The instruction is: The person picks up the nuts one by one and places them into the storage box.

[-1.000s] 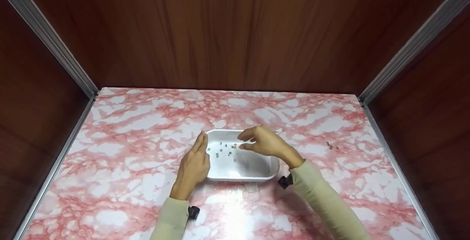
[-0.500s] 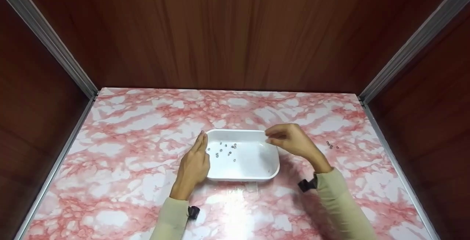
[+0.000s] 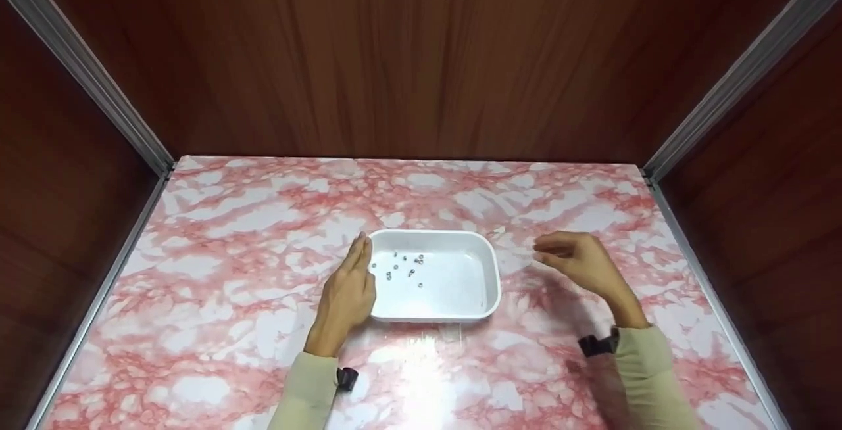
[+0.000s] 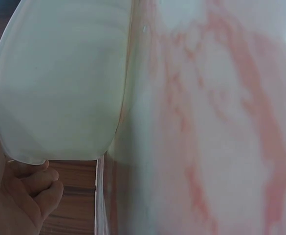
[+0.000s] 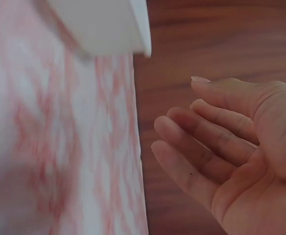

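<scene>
A white tray (image 3: 460, 285) stands on the table, with several tiny grey ring-like pieces (image 3: 412, 273) scattered over the left part of its floor. My left hand (image 3: 345, 295) rests against the tray's left end, its fingers fairly straight along the rim. In the left wrist view, fingertips (image 4: 50, 196) show just past the tray's corner (image 4: 59, 142). To the right of the tray, my right hand (image 3: 579, 262) is apart from it. The right wrist view shows its fingers (image 5: 196, 156) loosely bent with nothing between them and the thumb.
The table (image 3: 250, 219) has a red-and-white marbled top. Dark wood panels (image 3: 421, 55) wall it in at the back and both sides, with metal rails (image 3: 743, 68) at the corners. A glare patch (image 3: 421, 384) lies in front of the tray.
My right hand has moved from over the tray to the right, past its rim. It now covers the spot where several small pieces lay on the table. The left hand has stayed put.
</scene>
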`<state>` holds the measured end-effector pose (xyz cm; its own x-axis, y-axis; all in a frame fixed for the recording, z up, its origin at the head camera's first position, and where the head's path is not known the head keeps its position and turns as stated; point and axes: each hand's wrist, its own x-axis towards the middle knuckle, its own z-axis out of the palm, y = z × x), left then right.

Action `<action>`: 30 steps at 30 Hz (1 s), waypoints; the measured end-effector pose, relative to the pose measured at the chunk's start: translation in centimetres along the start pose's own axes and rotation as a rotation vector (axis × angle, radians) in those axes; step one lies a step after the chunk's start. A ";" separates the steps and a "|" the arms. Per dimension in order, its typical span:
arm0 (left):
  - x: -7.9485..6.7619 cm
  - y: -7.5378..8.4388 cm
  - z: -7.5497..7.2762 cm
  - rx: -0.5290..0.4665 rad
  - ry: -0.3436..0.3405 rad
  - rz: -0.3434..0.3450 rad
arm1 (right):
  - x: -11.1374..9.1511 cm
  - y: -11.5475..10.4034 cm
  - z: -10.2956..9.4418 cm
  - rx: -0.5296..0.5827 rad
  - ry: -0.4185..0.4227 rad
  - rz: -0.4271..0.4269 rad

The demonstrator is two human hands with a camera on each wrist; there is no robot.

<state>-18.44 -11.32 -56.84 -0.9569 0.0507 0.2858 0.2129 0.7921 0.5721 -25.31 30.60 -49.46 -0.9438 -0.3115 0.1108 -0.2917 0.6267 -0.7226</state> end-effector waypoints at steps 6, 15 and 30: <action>0.0 0.1 -0.1 -0.004 -0.011 -0.007 | -1.8 2.3 -2.0 -0.039 0.064 0.041; 0.0 0.2 0.0 -0.017 -0.010 -0.004 | -3.4 5.5 -4.5 -0.172 0.165 0.075; 0.2 0.1 0.0 0.004 0.014 0.017 | -3.5 10.0 -5.8 -0.459 0.132 -0.021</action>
<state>-18.60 -11.26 -56.76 -0.9503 0.0554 0.3062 0.2281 0.7935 0.5642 -25.81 42.07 -53.13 -0.9400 -0.2524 0.2296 -0.3213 0.8811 -0.3470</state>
